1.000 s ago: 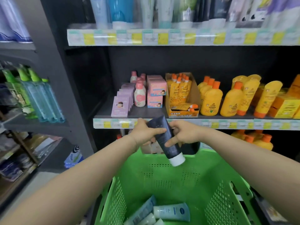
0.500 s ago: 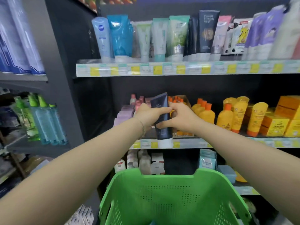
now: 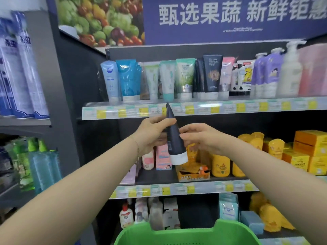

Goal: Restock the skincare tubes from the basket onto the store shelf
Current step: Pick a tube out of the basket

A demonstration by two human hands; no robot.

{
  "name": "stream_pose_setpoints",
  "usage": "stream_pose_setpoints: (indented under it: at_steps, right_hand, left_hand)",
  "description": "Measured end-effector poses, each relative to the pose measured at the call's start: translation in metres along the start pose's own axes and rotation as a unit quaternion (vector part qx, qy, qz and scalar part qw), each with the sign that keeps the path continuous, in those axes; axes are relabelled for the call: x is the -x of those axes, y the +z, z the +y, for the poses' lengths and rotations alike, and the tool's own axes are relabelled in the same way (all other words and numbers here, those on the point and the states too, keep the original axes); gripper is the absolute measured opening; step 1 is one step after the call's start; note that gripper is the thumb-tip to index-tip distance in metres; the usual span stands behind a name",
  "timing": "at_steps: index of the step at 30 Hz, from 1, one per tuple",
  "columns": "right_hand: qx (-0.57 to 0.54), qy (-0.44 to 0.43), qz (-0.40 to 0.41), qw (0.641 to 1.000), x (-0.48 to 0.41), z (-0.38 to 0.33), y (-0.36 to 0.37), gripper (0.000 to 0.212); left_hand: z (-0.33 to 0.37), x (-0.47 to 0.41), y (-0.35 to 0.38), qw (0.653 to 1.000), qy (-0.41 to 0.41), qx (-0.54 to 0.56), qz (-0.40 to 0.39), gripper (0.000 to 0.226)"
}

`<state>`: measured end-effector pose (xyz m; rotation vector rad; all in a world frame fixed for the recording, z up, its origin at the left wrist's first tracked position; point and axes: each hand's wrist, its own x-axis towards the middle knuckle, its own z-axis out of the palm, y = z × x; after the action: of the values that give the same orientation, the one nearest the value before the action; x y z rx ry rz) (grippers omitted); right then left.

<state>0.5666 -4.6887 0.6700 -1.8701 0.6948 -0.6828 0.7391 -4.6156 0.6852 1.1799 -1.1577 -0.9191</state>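
Navy plastic tube with white cap [image 3: 175, 144], cap down, hangs below the front edge of the top shelf [image 3: 230, 108]; your left hand [image 3: 150, 133] and right hand [image 3: 201, 138] both pinch it. Not shelved yet; green plastic basket [image 3: 177, 234] contents unseen.

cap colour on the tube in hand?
White cap on a dark navy tube; head view.

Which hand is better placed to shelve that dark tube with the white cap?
Probably the right hand: it pinches the dark white-capped tube mid-body, and similar black tubes stand on the upper shelf toward its side.
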Motion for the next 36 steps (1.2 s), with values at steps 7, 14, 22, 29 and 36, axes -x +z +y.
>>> stream_pose_setpoints:
  at_steps: [7, 14, 22, 29, 36]
  right_hand:
    - [-0.091, -0.001, -0.002, 0.996, -0.006, -0.014, -0.008, 0.055]
    - [-0.093, -0.044, 0.085, 0.991, -0.015, -0.034, -0.013, 0.030]
    - [-0.067, -0.093, 0.169, 0.979, -0.016, -0.057, -0.026, 0.032]
    - [-0.026, -0.124, 0.240, 0.962, -0.022, -0.070, -0.048, 0.043]
    - [0.033, -0.141, 0.298, 0.943, -0.024, -0.085, -0.086, 0.052]
  left_hand:
    - [0.014, -0.015, 0.002, 0.996, 0.053, 0.064, -0.017, 0.037]
    - [0.030, -0.034, 0.012, 0.991, 0.092, 0.098, 0.001, 0.015]
    - [0.042, -0.046, 0.026, 0.987, 0.146, 0.073, -0.004, 0.022]
    - [0.061, -0.062, 0.042, 0.989, 0.141, 0.020, 0.036, 0.041]
    - [0.089, -0.077, 0.069, 0.985, 0.167, -0.006, 0.045, 0.036]
